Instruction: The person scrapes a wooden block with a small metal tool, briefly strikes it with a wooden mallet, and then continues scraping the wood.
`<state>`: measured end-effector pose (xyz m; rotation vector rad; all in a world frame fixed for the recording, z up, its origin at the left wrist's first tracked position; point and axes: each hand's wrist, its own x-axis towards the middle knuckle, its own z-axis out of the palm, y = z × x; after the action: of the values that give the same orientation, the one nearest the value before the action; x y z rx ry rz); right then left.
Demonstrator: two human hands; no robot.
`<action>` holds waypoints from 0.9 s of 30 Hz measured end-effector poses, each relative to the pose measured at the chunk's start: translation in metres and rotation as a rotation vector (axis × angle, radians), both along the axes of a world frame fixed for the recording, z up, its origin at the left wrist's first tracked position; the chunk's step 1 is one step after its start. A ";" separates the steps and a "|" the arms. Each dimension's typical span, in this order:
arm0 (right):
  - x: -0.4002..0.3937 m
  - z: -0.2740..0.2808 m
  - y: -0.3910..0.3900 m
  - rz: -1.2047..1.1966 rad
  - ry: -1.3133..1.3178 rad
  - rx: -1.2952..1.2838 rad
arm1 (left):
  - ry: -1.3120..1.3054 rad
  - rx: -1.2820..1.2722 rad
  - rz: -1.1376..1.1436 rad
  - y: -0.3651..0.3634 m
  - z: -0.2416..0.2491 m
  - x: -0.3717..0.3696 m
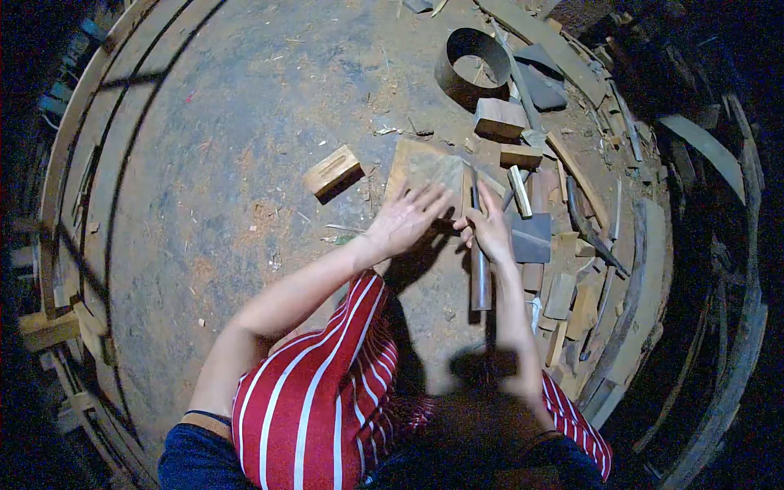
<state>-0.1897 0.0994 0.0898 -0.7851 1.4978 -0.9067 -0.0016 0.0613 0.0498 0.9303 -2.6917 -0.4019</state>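
My left hand (408, 219) is open, its fingers spread over the near edge of a flat wooden board (414, 163). Beside that board, my right hand (490, 233) is closed on a chisel-like tool (481, 286). The tool's thick, round, shiny end points toward me, and its thin dark shaft runs away along the board's right side. Just left of the board lies a wooden block (333, 170) with a groove in its top. A dark flat metal plate (531, 238) lies right of my right hand.
A dark metal ring (457, 77) stands at the back, with a wooden block (500, 117) in front of it. Wood offcuts (560, 296), sticks and a curved dark rod (584, 216) crowd the right side. Long strips (61, 175) line the left edge; shavings dot the worn surface.
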 end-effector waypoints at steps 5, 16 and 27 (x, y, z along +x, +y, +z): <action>-0.009 -0.049 -0.003 0.294 0.704 -0.263 | -0.163 -0.038 0.104 -0.007 -0.013 0.005; 0.015 -0.038 -0.057 0.579 1.219 -0.105 | -0.334 -0.165 0.083 -0.012 -0.027 -0.011; 0.032 -0.019 -0.028 0.607 1.220 -0.040 | -0.422 -0.269 0.001 -0.012 -0.013 -0.014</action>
<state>-0.1573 0.0716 0.0713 -1.8798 2.0232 0.1058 -0.0152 0.0497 0.0369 1.0278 -3.0111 0.1797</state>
